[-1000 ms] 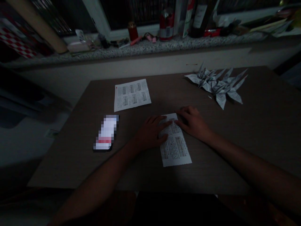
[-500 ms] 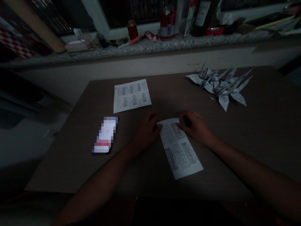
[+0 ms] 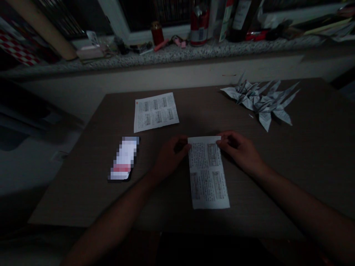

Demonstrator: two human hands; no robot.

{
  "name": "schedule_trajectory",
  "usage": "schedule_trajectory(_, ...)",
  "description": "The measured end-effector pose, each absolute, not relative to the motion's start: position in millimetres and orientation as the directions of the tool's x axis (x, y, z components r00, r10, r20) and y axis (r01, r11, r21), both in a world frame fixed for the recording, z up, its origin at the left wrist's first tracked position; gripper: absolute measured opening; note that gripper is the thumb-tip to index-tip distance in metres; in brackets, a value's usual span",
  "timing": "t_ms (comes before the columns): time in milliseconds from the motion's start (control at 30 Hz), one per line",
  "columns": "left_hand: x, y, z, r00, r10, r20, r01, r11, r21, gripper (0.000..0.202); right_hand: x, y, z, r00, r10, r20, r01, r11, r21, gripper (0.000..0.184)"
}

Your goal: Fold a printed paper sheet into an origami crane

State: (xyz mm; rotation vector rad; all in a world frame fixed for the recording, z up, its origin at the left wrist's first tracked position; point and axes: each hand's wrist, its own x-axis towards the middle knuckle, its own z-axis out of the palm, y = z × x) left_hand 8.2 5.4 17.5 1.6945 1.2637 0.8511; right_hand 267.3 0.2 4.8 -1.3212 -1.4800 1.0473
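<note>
Paper strip (image 3: 208, 173) flat on table (image 3: 280, 184) near front edge, left hand (image 3: 169, 157) and right hand (image 3: 241, 151) apart at its far corners
Light, thin, limp, creases easily, best taken by corners; fingertips touch it, pinched or pressing cannot tell; bare room right, phone (image 3: 124, 157) left, paper cranes (image 3: 262, 99) well apart

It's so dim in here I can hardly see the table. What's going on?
A person at a brown table has a long, narrow printed paper lying in front of them. Their left hand is at its far left corner and their right hand at its far right corner; whether they pinch it or just press it is unclear. A flat printed sheet and a lit phone lie to the left. A pile of folded paper figures sits far right.
</note>
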Motion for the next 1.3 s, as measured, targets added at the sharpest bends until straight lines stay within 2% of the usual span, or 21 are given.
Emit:
schedule_trajectory(233,13,1,22,0.252,0.967,0.030,0.338,-0.117,0.934,0.015,262,-7,15,-0.137,0.988,-0.075,0.252,-0.038,-0.967,0.028)
schedule_trajectory(433,13,0,20,0.251,0.967,0.039,0.286,-0.113,0.951,0.015,261,-8,15,-0.132,0.988,-0.080,0.239,-0.047,-0.970,0.031)
schedule_trajectory(700,14,-3,27,0.229,0.973,0.004,0.326,-0.080,0.942,0.020,260,-10,21,-0.122,0.991,-0.062,0.297,-0.023,-0.954,0.030)
schedule_trajectory(1000,14,-3,26,0.198,0.980,-0.018,0.353,-0.054,0.934,0.021,259,-11,22,-0.136,0.989,-0.060,0.254,-0.024,-0.967,0.018)
schedule_trajectory(1300,15,-3,26,0.187,0.982,-0.033,0.308,-0.026,0.951,0.019,260,-12,20,-0.131,0.990,-0.059,0.281,-0.019,-0.959,0.025)
